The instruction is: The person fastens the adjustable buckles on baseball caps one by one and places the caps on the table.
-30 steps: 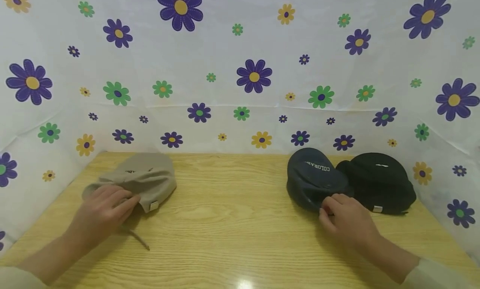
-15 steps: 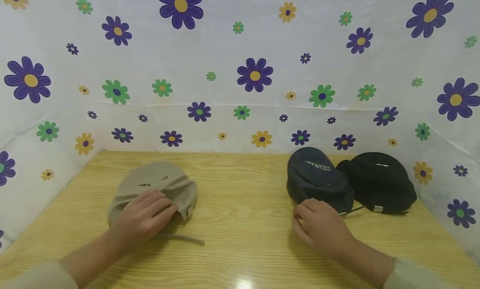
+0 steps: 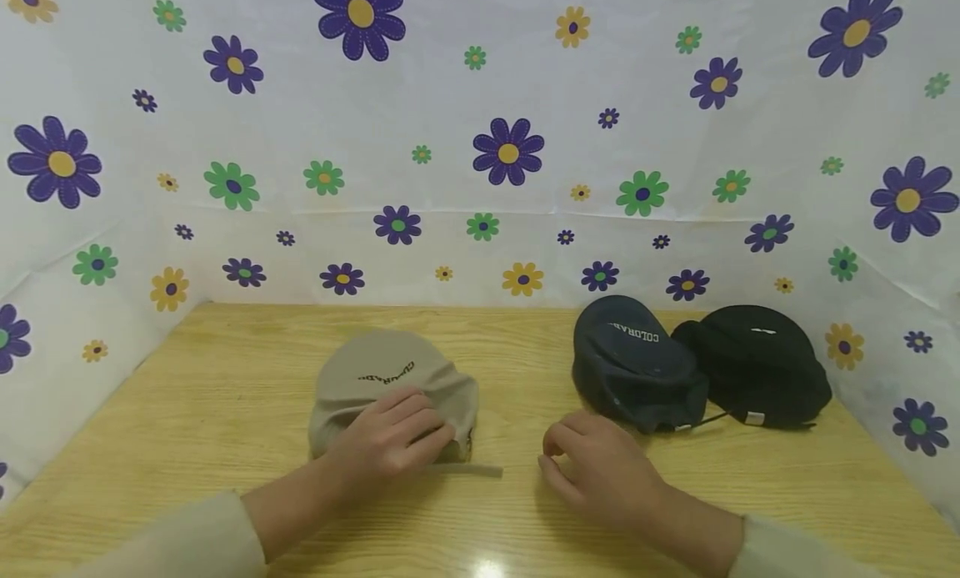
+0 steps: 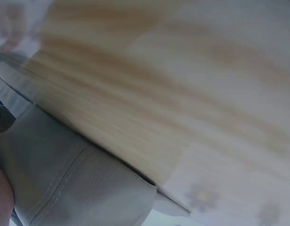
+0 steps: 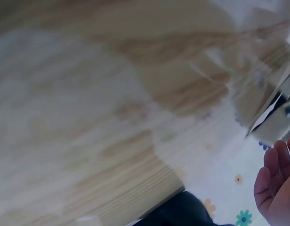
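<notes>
wooden table [image 3: 187,411]; beige cap [image 3: 378,357] gripped

Moved the beige cap [image 3: 378,357] toward the middle of the bench [image 3: 225,353].
Brought it in from the left with the left hand [image 3: 393,436]; drew the right hand [image 3: 600,469] leftward, from the edge of the navy cap [image 3: 633,365] to near the strap [image 3: 483,470].

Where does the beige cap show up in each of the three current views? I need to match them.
Head: beige cap just left of centre, partly covered by the left hand.
Left wrist: beige cap in the lower left, cut off by the frame.
Right wrist: beige cap at the right edge, partly cut off, above the right hand.
Shared landmark: the wood-grained table.
</notes>
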